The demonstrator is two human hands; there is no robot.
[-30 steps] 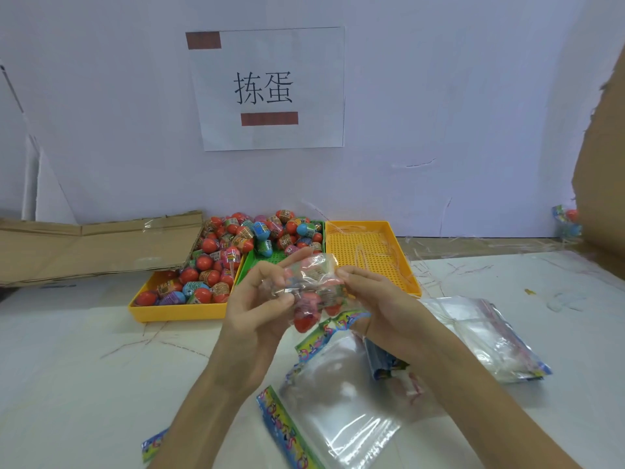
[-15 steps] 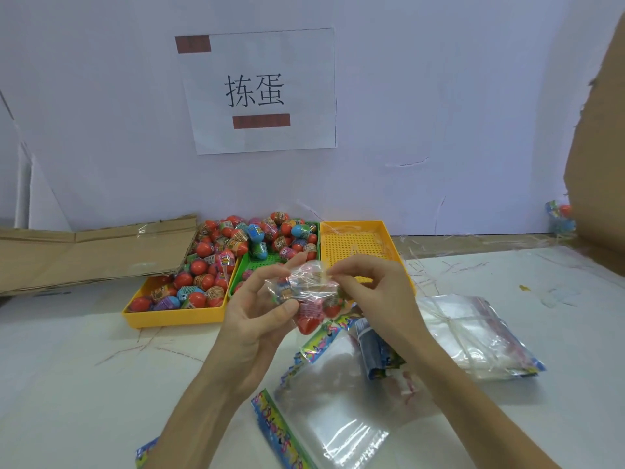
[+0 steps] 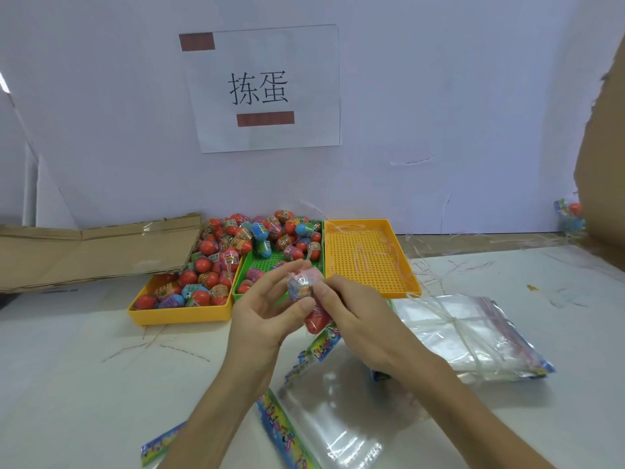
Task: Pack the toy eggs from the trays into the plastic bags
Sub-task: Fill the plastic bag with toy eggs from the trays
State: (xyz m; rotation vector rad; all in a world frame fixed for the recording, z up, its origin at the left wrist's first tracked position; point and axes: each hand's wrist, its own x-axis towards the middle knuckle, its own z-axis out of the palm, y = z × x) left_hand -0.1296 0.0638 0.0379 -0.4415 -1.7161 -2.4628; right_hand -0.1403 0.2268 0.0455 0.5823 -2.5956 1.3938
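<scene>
- Two clear plastic bags with bright printed header strips point(image 3: 338, 421) lie nearest on the white counter point(image 3: 84, 384), at about 6 o'clock below the hands; thin, slippery film that I judge best taken by the stiffer printed edge.
- Left hand point(image 3: 267, 319) cradles a small clear bag holding wrapped toy eggs point(image 3: 302, 286), its thumb and fingers point(image 3: 287, 269) curled loosely round it.
- Right hand point(image 3: 358, 319) pinches the same bag's top from the 3 o'clock side; a red egg point(image 3: 316, 321) hangs under it. The eggs look light, hard and smooth, likely to slip inside the film, so support from beneath seems wise.
- Compared with a second ago, the right hand has closed in on the bag's mouth and the bundle looks more gathered.
- Tied stack of unused clear bags point(image 3: 473, 333) sits at 3 o'clock.
- Farther, at 11 to 12 o'clock, a yellow tray point(image 3: 182, 314) and a green tray point(image 3: 270, 265) carry many eggs; a yellow perforated tray point(image 3: 368, 255) beside them holds none.
</scene>
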